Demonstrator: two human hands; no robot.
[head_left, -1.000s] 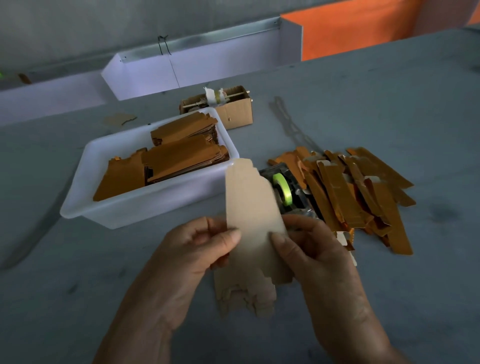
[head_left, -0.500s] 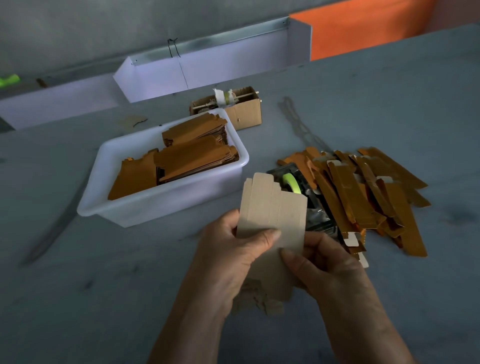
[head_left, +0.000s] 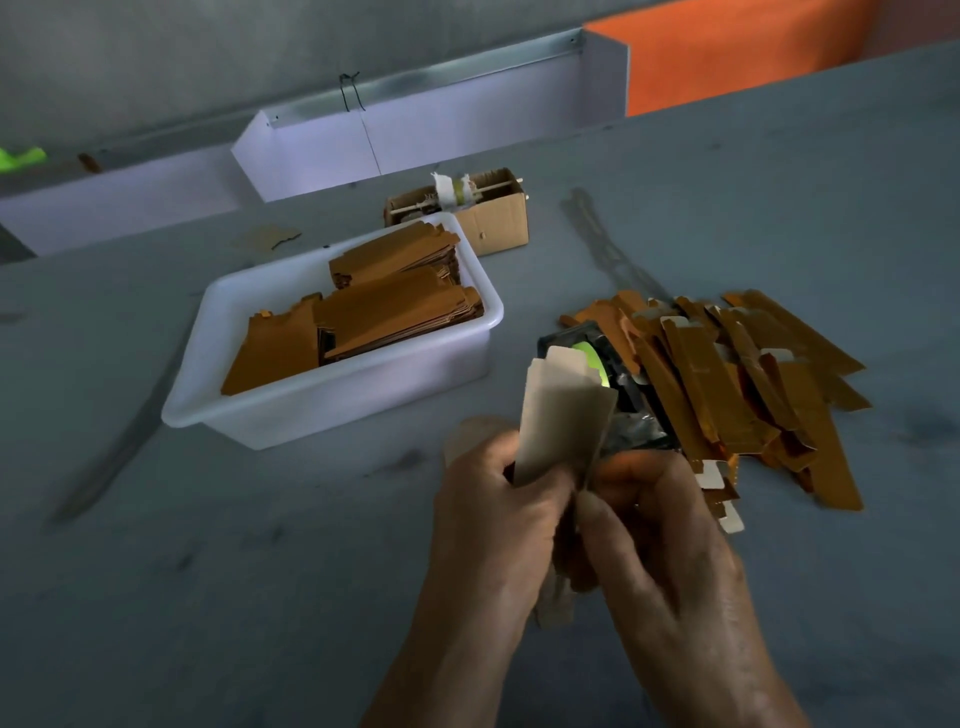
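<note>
A pale cardboard box blank (head_left: 563, 415) stands upright in front of me, curved into a fold. My left hand (head_left: 493, 514) grips its left edge and my right hand (head_left: 654, 530) pinches its lower right edge; the thumbs meet at the blank's bottom. More pale card (head_left: 556, 603) lies under the hands. Right of the hands sits a pile of folded gold cartons (head_left: 727, 384). A tape dispenser with a green roll (head_left: 597, 364) is partly hidden behind the blank.
A white plastic tub (head_left: 332, 410) holds stacks of flat gold blanks (head_left: 363, 317). Behind it stands a small brown cardboard box (head_left: 493, 218). White trays (head_left: 415, 135) line the table's far edge, with an orange panel (head_left: 727, 47) beyond.
The flat blank has been bent into a curve. Both hands have closed together at its lower end, and the view has shifted slightly left.
</note>
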